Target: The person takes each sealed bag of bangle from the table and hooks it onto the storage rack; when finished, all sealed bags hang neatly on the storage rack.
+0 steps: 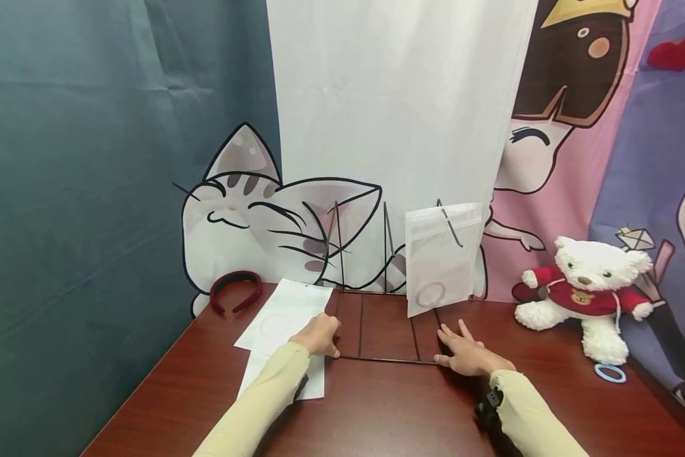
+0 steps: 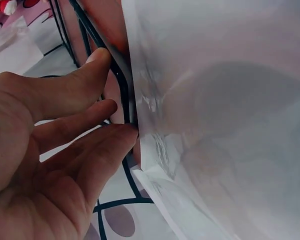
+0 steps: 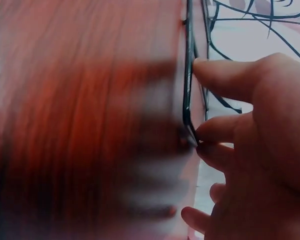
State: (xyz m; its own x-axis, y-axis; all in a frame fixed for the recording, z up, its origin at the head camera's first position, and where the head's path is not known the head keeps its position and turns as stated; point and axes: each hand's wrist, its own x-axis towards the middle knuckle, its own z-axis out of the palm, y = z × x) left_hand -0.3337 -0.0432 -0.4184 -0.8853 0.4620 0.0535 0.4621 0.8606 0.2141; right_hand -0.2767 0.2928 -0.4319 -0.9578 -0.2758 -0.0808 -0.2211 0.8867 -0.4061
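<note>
A black wire rack (image 1: pixel 376 360) with upright hooks stands on the table. A white bag (image 1: pixel 446 254) with a faint ring shape near its bottom hangs at its right hook. My left hand (image 1: pixel 317 335) holds the rack's front left corner, thumb (image 2: pixel 99 59) and fingertips (image 2: pixel 129 132) against the wire. At the front right corner my right hand (image 1: pixel 469 351) touches the wire with its thumb (image 3: pixel 205 69) and nearest fingertips, the fingers spread. White bags (image 1: pixel 287 311) lie flat and overlapping beside and partly under the left forearm; one shows a faint ring.
Behind the bags lies a dark red headband (image 1: pixel 236 279). At the right sits a white teddy bear (image 1: pixel 588 285) in a red top, with a light blue ring (image 1: pixel 610 373) by its foot. Printed curtains (image 1: pixel 399 95) hang behind the brown table (image 1: pixel 405 412).
</note>
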